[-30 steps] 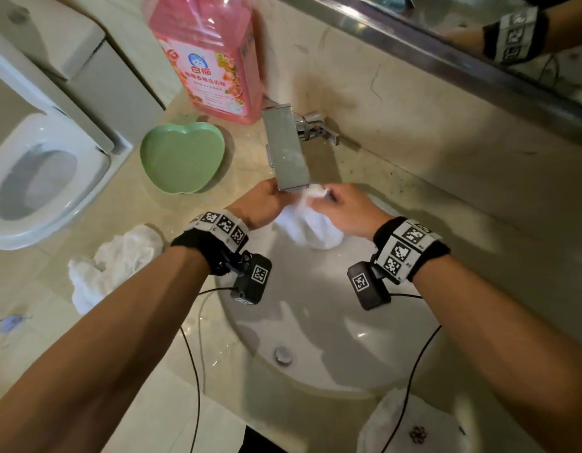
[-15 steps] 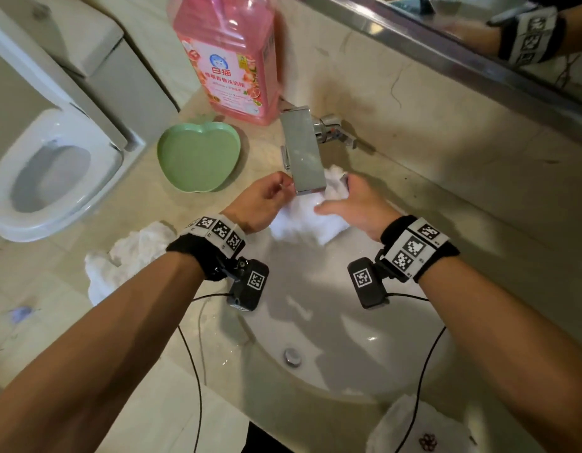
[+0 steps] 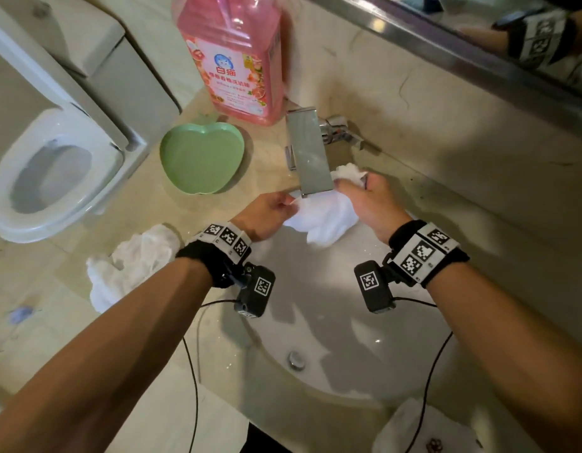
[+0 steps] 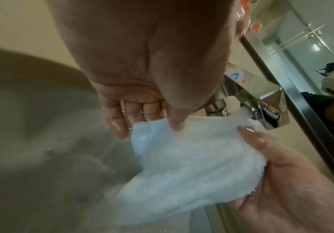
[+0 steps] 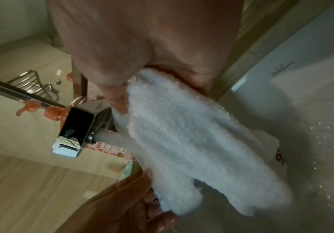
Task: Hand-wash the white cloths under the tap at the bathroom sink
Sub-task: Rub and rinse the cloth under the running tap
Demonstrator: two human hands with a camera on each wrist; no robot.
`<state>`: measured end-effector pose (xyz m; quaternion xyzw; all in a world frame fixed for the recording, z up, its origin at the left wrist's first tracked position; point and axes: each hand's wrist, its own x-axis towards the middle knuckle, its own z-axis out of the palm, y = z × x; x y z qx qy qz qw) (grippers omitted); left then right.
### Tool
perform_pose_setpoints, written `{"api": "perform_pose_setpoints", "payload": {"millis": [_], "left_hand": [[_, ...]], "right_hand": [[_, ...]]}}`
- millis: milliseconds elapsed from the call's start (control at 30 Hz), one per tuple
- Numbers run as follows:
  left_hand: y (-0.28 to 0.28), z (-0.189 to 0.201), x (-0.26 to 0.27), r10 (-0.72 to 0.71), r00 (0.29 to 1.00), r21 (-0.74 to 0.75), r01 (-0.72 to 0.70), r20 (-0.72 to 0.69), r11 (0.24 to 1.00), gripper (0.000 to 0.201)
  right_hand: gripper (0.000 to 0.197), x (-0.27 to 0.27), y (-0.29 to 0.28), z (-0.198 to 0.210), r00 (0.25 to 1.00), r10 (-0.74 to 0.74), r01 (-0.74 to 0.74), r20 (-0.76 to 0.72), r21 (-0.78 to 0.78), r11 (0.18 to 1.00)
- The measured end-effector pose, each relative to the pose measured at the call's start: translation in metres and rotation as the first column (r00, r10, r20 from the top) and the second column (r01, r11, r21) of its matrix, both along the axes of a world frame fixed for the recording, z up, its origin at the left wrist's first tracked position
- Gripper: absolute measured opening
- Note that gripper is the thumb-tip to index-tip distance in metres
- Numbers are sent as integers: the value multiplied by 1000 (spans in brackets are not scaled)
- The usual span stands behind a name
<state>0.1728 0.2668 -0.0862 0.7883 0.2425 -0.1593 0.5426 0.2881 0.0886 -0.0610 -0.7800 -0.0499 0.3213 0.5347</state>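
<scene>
Stretching white cloth (image 3: 322, 217) wider under tap (image 3: 311, 152), left hand (image 3: 266, 214), right hand (image 3: 371, 204) now apart

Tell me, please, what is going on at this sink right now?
A person is rinsing a white cloth under the running tap. The left hand pinches one edge and the right hand grips the other end. Another white cloth lies crumpled on the counter to the left.

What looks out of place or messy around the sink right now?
Little stands out. A crumpled white cloth lies bunched on the counter left of the basin, and another sits at the near rim. Droplets speckle the basin. Both hands hold the cloth being washed under the tap.
</scene>
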Motion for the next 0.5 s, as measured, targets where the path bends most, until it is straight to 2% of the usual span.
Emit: {"api": "perform_pose_setpoints", "payload": {"millis": [33,100,200,233,300,367,433,500], "left_hand": [[-6,-1,5,6,1000,-6,-6,14,1000,23],[-15,1,15,25,996,1,-25,85,1000,24],[-21,7,25,134,976,-97,-119,170,988,27],[-19,9,26,166,969,-121,-145,182,982,27],[-15,14,25,210,957,-137,-185,200,973,20],[-7,22,20,212,951,-89,-197,225,976,19],[2,30,11,199,946,-23,-200,256,979,27],[9,40,1,210,942,1,-217,260,976,27]], "right_hand": [[15,0,-3,3,1000,-23,23,13,21,1000],[19,1,-7,7,998,-43,41,37,56,998],[14,2,-12,14,998,-57,53,34,106,993],[9,3,-14,15,998,-63,59,23,128,990],[13,2,-17,15,998,-54,52,11,134,990],[15,-1,-20,11,1000,-2,1,11,102,995],[12,-5,-23,7,995,87,-86,48,-2,996],[11,-7,-27,3,982,158,-147,99,-109,983]]}}
